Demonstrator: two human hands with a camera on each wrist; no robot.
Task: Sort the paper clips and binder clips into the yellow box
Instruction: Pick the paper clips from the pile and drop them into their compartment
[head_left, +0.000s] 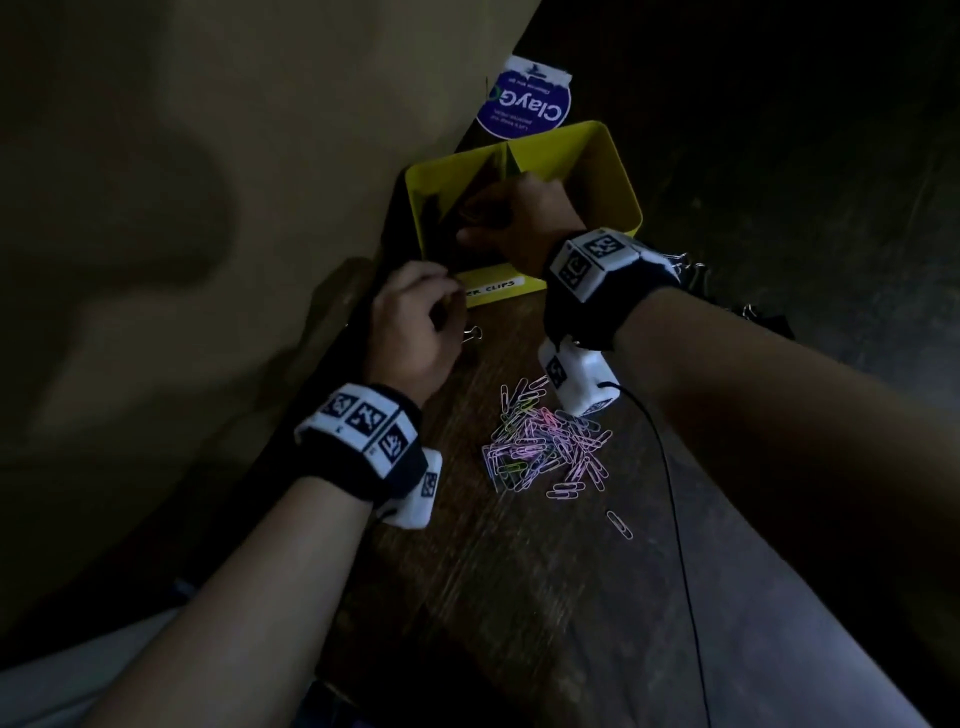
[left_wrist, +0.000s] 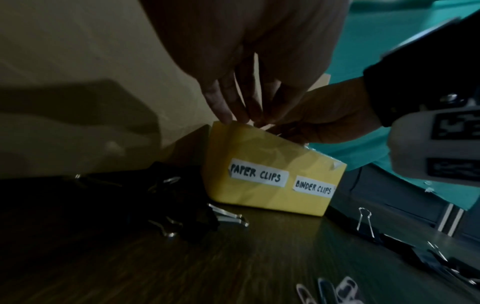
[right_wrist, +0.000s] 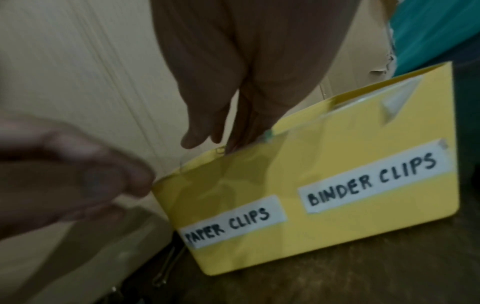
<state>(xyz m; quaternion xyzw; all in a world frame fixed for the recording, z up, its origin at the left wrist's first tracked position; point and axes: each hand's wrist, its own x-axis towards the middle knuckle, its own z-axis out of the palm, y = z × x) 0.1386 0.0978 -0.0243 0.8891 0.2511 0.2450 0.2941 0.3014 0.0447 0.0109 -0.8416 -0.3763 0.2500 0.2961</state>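
Fingers of both the left hand (head_left: 415, 317) and right hand (head_left: 511, 221) curled, contents unclear, over the wall-side compartment of the yellow box (head_left: 621, 171), its long side facing the paper clips (head_left: 545, 441).

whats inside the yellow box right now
The right hand reaches into the yellow box, over its left compartment. That compartment's floor is dark and covered by the hand, so any clips there cannot be seen. The right compartment shows only bare yellow walls.

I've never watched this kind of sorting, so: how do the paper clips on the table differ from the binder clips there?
The paper clips are thin pastel wire loops, heaped in one pile in front of the yellow box. The binder clips are bulkier, black with silver wire handles, and lie in groups on both sides of it. Both kinds lie on the wooden table.
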